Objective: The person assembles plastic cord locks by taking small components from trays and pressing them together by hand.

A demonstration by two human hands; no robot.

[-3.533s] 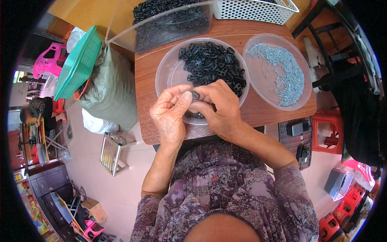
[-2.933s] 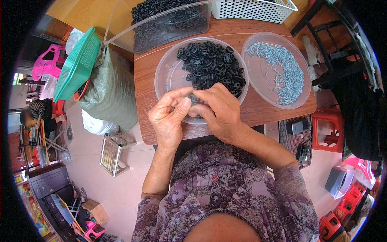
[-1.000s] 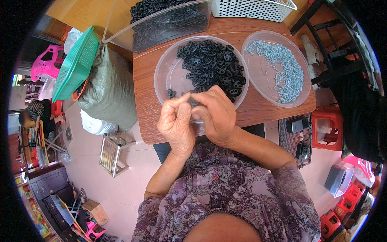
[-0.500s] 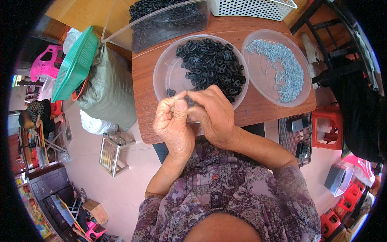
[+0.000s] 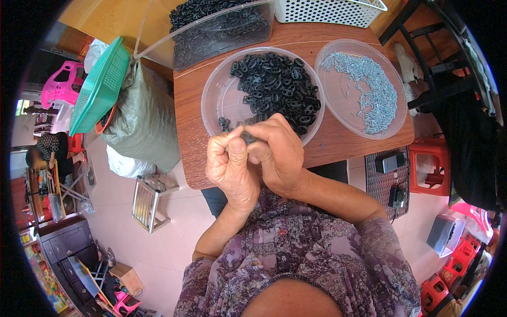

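My left hand [image 5: 231,166] and my right hand [image 5: 280,156] meet fingertip to fingertip over the near rim of a round transparent tray [image 5: 215,87]. Both are closed in a pinch, on a small dark plastic piece [image 5: 247,138] that shows between the fingers. Its details are mostly hidden. A heap of black oval plastic pieces with holes [image 5: 280,84] fills the tray's right side. By my left fingertips, a few small black pieces [image 5: 224,124] lie apart from the heap. A second round tray [image 5: 338,100] to the right holds many thin, bluish-silver pins or screws [image 5: 380,98].
On the wooden table [image 5: 187,105], a transparent bin of black pieces [image 5: 222,34] and a white perforated basket [image 5: 330,13] stand at the back. Left are a bulging sack [image 5: 148,116], a green basket [image 5: 100,87] and a metal-framed stool [image 5: 150,203]. A red stool [image 5: 430,166] stands right.
My hands have shifted slightly, still pinched together, and the dark piece between the fingertips shows a little more. The trays and their contents look the same.
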